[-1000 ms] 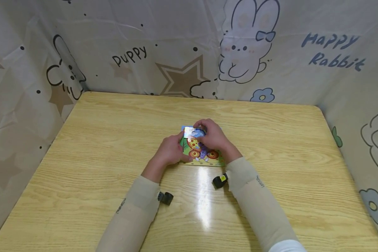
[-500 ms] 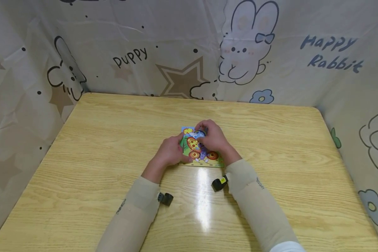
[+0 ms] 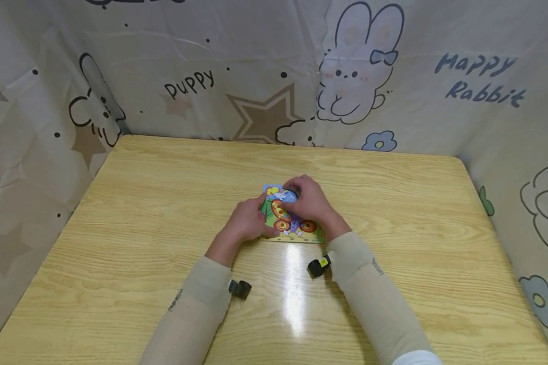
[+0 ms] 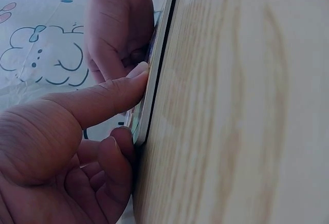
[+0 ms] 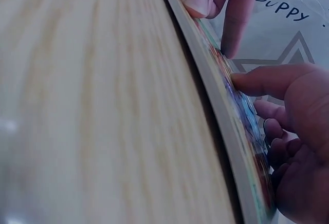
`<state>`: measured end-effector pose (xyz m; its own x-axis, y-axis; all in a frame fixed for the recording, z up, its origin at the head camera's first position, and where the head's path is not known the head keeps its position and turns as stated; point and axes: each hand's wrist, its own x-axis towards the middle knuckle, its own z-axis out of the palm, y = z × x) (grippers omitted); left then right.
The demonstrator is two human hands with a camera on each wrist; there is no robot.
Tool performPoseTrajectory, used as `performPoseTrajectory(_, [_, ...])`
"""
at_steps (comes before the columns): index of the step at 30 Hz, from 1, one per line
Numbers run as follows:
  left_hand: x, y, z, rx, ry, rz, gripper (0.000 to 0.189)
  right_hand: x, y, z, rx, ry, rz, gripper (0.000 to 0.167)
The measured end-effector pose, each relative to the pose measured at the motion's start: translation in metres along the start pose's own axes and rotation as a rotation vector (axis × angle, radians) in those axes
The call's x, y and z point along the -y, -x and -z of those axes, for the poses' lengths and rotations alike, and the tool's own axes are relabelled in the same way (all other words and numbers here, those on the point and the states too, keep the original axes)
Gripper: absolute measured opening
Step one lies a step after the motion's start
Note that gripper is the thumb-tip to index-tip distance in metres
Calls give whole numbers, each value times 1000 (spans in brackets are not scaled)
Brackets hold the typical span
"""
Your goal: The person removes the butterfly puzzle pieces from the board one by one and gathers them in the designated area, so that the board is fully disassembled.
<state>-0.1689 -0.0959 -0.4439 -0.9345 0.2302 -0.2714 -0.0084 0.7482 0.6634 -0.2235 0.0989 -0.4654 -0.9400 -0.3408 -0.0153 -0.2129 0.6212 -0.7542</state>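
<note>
A small jigsaw puzzle board (image 3: 301, 237) with a colourful butterfly picture lies flat on the table. My left hand (image 3: 247, 219) grips its left side, thumb on the near left part of the picture; in the left wrist view the left thumb (image 4: 115, 95) presses on top while curled fingers sit by the edge. Over the upper right of the board, my right hand (image 3: 311, 198) bends its fingers and thumb about a blue puzzle piece (image 3: 289, 196). In the right wrist view the right thumb (image 5: 257, 80) touches the picture. The hand hides the board's upper right corner.
The wooden table (image 3: 164, 203) reaches out on all sides of the board. A cartoon-printed cloth (image 3: 274, 66) hangs behind and beside it. Small black wrist cameras (image 3: 241, 289) stick out from the sleeves.
The bright glare at the board's upper left is gone, and a yellow figure shows there. My right thumb has shifted slightly left over the butterfly's wing. My left hand has stayed in place.
</note>
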Motion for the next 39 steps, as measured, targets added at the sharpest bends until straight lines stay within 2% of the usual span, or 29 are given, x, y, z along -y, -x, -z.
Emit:
performPoseTrajectory(5, [0, 0, 0, -2, 10, 4, 112, 0, 0, 0, -3, 8, -1, 42])
performPoseTrajectory(14, [0, 1, 0, 4, 4, 1, 111, -2, 2, 0, -58, 29, 79, 37])
performPoseTrajectory(23, [-2, 1, -1, 16, 0, 31, 112, -4, 4, 3, -98, 53, 148, 38])
performPoseTrajectory(33, [2, 0, 1, 26, -13, -8, 112, -5, 5, 4, -98, 55, 104, 39])
performPoseTrajectory(39, [1, 1, 1, 26, -8, -3, 112, -6, 4, 6, -42, 46, 56, 41])
